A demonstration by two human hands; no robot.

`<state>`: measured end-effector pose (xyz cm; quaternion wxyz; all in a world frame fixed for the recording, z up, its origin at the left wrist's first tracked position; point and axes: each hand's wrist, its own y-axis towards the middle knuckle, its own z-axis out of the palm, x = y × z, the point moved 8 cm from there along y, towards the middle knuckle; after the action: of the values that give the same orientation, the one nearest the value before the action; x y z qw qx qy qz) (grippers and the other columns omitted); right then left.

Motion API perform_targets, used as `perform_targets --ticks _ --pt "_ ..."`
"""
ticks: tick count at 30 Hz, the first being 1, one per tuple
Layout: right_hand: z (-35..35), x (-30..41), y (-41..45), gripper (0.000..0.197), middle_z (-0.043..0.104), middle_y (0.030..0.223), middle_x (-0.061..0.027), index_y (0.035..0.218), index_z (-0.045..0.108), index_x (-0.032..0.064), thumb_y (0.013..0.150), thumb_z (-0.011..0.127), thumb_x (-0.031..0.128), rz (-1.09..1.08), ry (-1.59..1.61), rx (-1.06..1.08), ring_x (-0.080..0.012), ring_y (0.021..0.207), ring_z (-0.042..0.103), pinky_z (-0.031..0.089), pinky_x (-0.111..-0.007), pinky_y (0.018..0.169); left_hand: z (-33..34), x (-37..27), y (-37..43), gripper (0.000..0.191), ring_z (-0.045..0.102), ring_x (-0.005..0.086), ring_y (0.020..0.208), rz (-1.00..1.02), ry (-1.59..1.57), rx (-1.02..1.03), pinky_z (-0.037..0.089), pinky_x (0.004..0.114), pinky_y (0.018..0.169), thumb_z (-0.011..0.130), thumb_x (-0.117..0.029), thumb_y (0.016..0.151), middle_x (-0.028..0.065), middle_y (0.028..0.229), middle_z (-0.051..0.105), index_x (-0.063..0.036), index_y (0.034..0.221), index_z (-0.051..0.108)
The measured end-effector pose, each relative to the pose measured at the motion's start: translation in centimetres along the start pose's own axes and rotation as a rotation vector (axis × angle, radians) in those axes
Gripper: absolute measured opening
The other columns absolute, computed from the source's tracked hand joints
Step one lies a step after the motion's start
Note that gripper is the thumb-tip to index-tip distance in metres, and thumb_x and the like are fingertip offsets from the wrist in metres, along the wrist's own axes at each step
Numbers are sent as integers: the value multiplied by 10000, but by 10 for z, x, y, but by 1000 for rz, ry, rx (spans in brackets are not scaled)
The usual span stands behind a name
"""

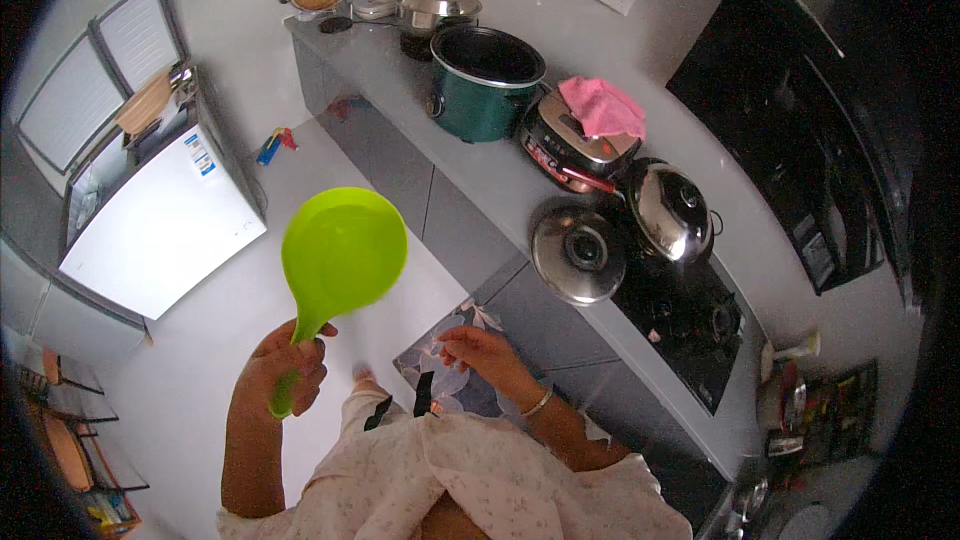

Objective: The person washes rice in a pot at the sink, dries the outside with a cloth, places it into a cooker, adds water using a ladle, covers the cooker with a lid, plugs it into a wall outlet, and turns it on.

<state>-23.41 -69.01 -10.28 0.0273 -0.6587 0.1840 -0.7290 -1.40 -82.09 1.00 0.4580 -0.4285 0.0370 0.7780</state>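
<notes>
In my left hand (292, 371) is the handle of a lime-green plastic water ladle (345, 247), its round bowl held out in front of me over the floor. The bowl faces up, and a faint line inside may be water; I cannot tell for sure. My right hand (476, 356) hangs before my waist beside the counter, fingers loosely bent, with nothing seen in it. Nearest to it on the counter is a steel pot lid (579, 253). Beyond stand a green cooker pot (484, 101), uncovered with a dark inside, and an electric rice cooker (574, 154) with a pink cloth (604, 109) on top.
A lidded wok (671, 206) sits on the black gas hob (686, 315). A steel steamer pot (439, 4) stands at the counter's far end. On the left is a white chest freezer (165, 221). A floral mat (450, 360) lies by the cabinets. A dark range hood (780, 127) overhangs the right.
</notes>
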Motion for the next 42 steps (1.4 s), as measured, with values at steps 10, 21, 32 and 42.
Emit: perform_targets --ticks 10,21,32,42 --pt "-42 40 129 265 643 960 -44 1137 591 40 955 552 228 36 81 -226 -128 868 607 479 -256 727 5 -134 193 352 439 75 377 -25 186 205 363 225 274 588 -188 879 15 607 469 44 1132 513" --pt "-72 73 218 251 649 973 -43 1159 582 36 951 559 174 21 165 -381 -128 896 618 487 -257 726 54 -238 390 310 404 46 411 -98 330 406 319 194 281 510 -141 921 2 670 455 29 1180 527" --pt "-164 107 277 245 660 947 -33 1149 563 34 960 537 188 -52 109 -536 -116 863 620 493 -264 719 112 -243 529 289 405 49 413 -205 395 484 350 207 286 510 -120 922 6 683 475 44 1158 536" --pt "-210 109 310 238 647 927 -25 1143 573 32 940 563 156 -16 122 -590 -107 869 598 472 -238 711 129 -247 604 303 442 89 402 -257 664 482 358 252 305 541 -159 888 14 654 466 37 1118 535"
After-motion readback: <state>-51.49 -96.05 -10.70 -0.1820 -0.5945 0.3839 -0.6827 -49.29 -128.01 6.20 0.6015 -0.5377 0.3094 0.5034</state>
